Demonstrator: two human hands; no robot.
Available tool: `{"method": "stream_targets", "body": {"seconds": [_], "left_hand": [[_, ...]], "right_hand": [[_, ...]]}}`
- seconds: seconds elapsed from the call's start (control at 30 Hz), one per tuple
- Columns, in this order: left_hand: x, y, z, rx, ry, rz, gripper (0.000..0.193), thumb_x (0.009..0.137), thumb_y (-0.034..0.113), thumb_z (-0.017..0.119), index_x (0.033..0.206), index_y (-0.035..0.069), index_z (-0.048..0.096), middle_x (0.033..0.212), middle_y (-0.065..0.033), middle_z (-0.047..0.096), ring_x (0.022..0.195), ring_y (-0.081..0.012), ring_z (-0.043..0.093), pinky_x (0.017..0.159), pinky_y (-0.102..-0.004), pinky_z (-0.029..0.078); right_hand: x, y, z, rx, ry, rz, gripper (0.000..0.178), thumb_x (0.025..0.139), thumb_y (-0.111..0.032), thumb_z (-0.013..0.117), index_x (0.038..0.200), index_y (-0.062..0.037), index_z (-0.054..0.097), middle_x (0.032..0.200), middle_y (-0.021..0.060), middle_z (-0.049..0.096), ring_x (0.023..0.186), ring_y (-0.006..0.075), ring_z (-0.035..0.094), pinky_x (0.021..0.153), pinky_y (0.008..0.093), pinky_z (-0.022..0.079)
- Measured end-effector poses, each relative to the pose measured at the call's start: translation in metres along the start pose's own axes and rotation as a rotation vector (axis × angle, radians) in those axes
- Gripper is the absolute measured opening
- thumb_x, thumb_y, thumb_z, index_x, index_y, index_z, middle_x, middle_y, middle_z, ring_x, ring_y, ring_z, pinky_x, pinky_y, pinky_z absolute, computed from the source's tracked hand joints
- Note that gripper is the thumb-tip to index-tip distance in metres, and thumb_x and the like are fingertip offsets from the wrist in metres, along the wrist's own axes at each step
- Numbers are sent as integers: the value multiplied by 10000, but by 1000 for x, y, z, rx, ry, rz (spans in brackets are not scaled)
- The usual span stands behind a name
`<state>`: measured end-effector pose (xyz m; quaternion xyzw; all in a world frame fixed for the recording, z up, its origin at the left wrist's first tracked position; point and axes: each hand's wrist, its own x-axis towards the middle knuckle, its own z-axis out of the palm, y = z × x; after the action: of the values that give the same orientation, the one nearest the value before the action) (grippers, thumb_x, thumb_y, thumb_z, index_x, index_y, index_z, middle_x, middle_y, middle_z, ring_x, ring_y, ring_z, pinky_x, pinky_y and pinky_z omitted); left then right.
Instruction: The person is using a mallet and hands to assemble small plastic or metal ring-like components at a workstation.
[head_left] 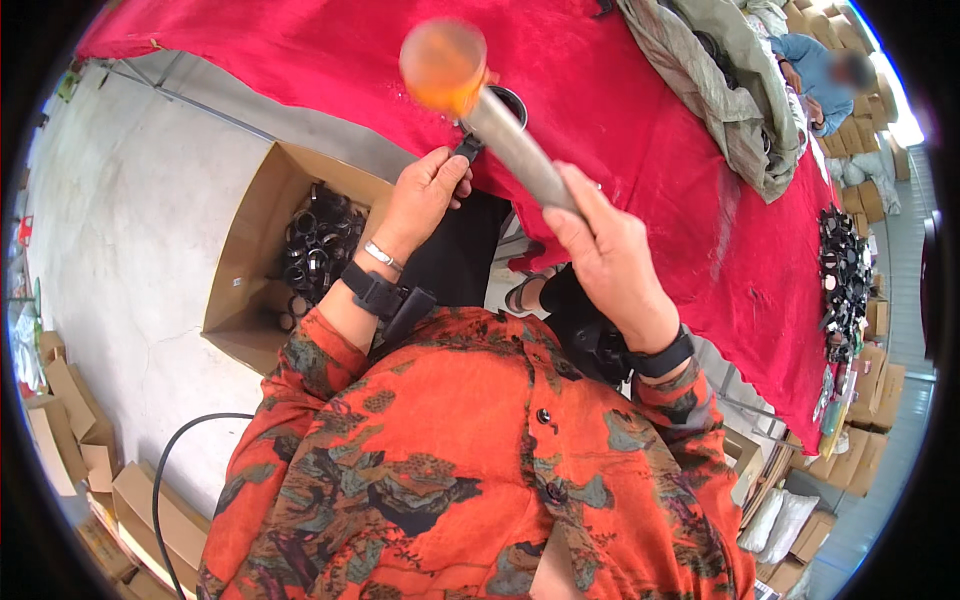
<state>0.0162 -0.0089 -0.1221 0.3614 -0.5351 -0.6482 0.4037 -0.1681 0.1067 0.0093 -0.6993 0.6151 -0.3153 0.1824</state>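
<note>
Right grip (612, 258), center of the frame: fingers and thumb closed around the lower end of a mallet (525, 155), whose straight, cylindrical grey handle slants toward the upper left. The mallet's rounded orange head is blurred; whether it touches anything beneath cannot be told. Left grip (422, 198), left of center: thumb and fingers pinched shut on the short tab of a black ring piece (468, 149). The piece lies at the table's near edge, in the upper middle of the frame, its thin circular rim partly hidden behind the handle.

The table (640, 130) is draped in creased red cloth with pale dusty smears. Left of center, an open box (243, 255) of plain brown cardboard holds a heap of glossy black rings (318, 245). A crumpled, grey-green woven sack (770, 160) lies at the upper right, dark pieces showing in its mouth; a pile of black parts (845, 285) stands at the cloth's right edge. Smooth grey concrete floor (140, 230) fills the left. Upper right: a co-worker in a blue sleeve (797, 48).
</note>
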Motion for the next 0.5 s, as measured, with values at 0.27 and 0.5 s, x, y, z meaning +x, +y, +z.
{"method": "stream_targets", "body": {"seconds": [0.27, 0.5], "left_hand": [[-1, 0, 1, 48, 8, 21, 274, 1001, 286, 511, 905, 42, 588, 783, -11, 595, 735, -91, 580, 641, -242, 488], [-8, 3, -4, 55, 53, 8, 261, 1002, 266, 510, 898, 40, 590, 777, -18, 590, 735, -93, 579, 644, -237, 490]], "right_hand": [[23, 8, 4, -89, -63, 106, 436, 927, -195, 625, 1297, 12, 521, 946, 233, 651, 788, 270, 675, 722, 339, 523], [40, -11, -25, 566, 123, 312, 412, 963, -236, 588, 1310, -20, 540, 704, -13, 542, 546, 46, 475, 481, 214, 401]]}}
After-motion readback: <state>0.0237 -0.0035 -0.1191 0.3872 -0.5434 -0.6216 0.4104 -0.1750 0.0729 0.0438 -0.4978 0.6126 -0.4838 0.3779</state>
